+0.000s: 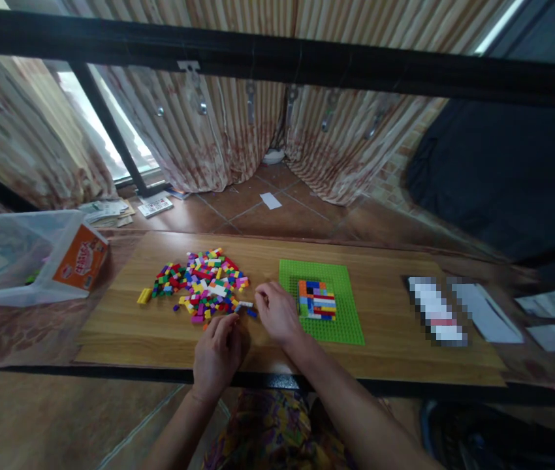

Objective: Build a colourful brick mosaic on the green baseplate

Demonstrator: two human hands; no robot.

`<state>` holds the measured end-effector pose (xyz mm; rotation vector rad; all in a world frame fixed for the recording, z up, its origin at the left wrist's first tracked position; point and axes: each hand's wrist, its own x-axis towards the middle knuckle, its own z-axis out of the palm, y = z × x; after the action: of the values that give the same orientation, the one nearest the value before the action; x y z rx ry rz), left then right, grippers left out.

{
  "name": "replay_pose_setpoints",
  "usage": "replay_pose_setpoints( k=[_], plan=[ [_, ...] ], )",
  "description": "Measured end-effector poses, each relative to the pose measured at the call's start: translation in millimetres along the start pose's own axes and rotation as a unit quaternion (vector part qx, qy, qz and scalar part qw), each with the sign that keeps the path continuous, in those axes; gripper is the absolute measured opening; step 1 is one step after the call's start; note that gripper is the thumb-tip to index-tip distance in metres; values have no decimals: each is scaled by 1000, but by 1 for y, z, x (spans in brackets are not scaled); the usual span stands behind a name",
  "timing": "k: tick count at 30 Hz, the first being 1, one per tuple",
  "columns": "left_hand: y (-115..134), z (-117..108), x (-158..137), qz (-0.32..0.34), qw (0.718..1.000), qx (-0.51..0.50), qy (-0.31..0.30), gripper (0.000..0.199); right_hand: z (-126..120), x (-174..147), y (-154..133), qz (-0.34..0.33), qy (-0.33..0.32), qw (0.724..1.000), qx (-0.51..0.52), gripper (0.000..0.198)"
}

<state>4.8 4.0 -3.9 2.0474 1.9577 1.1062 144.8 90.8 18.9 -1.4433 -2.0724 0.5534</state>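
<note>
My left hand (pixel 217 354) is at the near edge of the brick pile (pixel 211 279), its fingers curled together. Whatever may be in that pinch is hidden. My right hand (pixel 277 309) is closed too, between the pile and the green baseplate (pixel 350 313), and its fingertips hide anything held there. A white brick (pixel 245 304) and a blue brick (pixel 252 313) lie between the two hands. On the baseplate sits a block of multicoloured bricks (pixel 317 300), with red, white and yellow rows on its right side.
A clear plastic bin (pixel 23 251) with an orange label stands at the left. Yellow bricks (pixel 144 296) lie left of the pile. Toward the right are a blurred-out object (pixel 437 310) and white paper (pixel 490 313). A dark metal bar (pixel 277 52) crosses beyond the table.
</note>
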Motion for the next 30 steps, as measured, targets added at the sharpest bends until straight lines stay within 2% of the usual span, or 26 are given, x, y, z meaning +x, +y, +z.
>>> replay_pose_setpoints(
  k=[5, 11, 20, 30],
  plan=[
    [-1, 1, 1, 1, 1000, 28, -2, 17, -17, -50, -1, -6, 44, 992, 120, 16],
    [-2, 3, 1, 4, 999, 45, 4, 17, -28, -89, 10, 25, 47, 984, 168, 18],
    [-2, 3, 3, 22, 997, 66, 14, 16, -33, -102, 19, 21, 55, 986, 153, 16],
    [-4, 4, 4, 29, 995, 98, 8, 17, -21, -104, 29, -40, 54, 993, 102, 16]
  ],
)
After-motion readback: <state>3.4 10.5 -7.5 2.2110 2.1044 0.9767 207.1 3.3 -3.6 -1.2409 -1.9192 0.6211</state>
